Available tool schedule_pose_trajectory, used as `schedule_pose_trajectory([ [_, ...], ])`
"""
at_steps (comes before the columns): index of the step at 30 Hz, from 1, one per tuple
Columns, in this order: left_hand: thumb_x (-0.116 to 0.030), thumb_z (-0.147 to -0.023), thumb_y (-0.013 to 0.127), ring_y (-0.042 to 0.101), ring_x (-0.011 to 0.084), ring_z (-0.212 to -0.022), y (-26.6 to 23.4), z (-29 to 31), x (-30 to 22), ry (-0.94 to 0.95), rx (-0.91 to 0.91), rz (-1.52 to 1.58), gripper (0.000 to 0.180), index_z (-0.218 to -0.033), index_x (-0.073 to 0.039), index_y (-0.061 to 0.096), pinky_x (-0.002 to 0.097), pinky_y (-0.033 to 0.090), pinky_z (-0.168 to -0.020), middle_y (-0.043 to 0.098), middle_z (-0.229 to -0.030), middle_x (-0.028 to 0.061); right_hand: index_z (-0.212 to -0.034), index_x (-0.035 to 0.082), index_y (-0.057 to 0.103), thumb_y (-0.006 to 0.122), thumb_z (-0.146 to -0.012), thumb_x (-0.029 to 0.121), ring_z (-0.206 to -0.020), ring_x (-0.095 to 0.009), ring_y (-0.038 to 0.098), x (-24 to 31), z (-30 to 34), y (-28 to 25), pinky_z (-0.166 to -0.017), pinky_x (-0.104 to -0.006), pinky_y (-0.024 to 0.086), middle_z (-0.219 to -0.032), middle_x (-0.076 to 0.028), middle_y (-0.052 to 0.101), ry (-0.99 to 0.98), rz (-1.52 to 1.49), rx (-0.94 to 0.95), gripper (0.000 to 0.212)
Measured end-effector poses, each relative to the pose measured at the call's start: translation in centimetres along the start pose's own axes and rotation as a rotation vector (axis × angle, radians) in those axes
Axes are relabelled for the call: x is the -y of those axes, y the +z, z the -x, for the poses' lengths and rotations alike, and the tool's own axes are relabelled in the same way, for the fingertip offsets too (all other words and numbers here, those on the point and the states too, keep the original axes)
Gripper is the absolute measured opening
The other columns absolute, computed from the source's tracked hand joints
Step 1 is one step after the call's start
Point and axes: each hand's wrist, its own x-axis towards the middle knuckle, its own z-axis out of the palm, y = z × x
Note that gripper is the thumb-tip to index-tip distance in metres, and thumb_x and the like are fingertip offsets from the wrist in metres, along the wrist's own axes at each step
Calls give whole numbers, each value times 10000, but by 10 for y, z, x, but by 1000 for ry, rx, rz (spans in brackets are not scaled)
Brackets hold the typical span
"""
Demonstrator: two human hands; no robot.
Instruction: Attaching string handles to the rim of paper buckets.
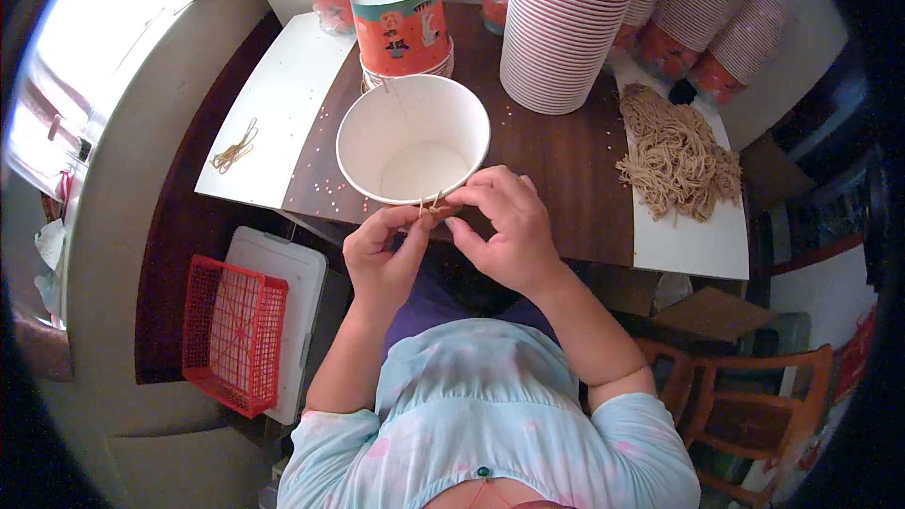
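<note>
A large white-lined paper bucket [413, 137] is tipped so that its open mouth faces me, at the near edge of the table. Two short ends of tan cord [433, 201] poke up at its near rim. My left hand [385, 250] pinches the cord just below that rim between thumb and fingers. On the other side, my right hand [504, 231] has its fingertips at the rim and its thumb below, closed around the cord's right part. The fingertips hide much of the cord. Another piece of cord hangs over the far rim into the bucket.
An upside-down orange-and-green bucket [396, 28] stands behind. To its right rises a tall bucket stack [563, 38]. A heap of tan cords [677, 151] lies at right, a few loose cords [235, 148] at left. A red basket [236, 335] and wooden chair [754, 410] are below.
</note>
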Motion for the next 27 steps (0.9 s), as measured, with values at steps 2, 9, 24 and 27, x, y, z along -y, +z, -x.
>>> schedule_pose_trajectory([
  [2, 37, -825, 629, 618, 91, -741, -1, 0, 1, -7, 8, 8, 56, -880, 43, 638, 195, 486, -663, 663, -839, 71, -806, 118, 601, 703, -665, 107, -809, -210, 555, 0, -2, 0, -691, -351, 394, -852, -23, 549, -61, 30, 20, 175],
  [9, 32, -815, 626, 628, 102, -757, -2, -1, 1, -53, -11, 41, 67, -878, 45, 641, 205, 491, -673, 671, -846, 86, -776, 117, 603, 709, -639, 82, -728, -207, 518, -8, 0, 5, -656, -343, 380, -803, -12, 530, -203, 95, 13, 177],
  [24, -4, -828, 634, 597, 92, -717, -5, -2, -7, -175, 88, 217, 94, -909, 44, 639, 209, 486, -648, 642, -838, 68, -829, 100, 605, 715, -639, 31, -760, -216, 530, -9, 2, 7, -669, -339, 401, -864, -31, 566, -165, 171, -50, 231],
  [27, 11, -788, 660, 565, 99, -671, -12, -6, -14, 111, 77, -122, 103, -891, 21, 652, 206, 465, -603, 619, -815, 77, -871, 108, 599, 713, -664, 60, -801, -233, 549, 4, 0, 3, -695, -342, 411, -912, -44, 578, -141, 28, -78, 241],
])
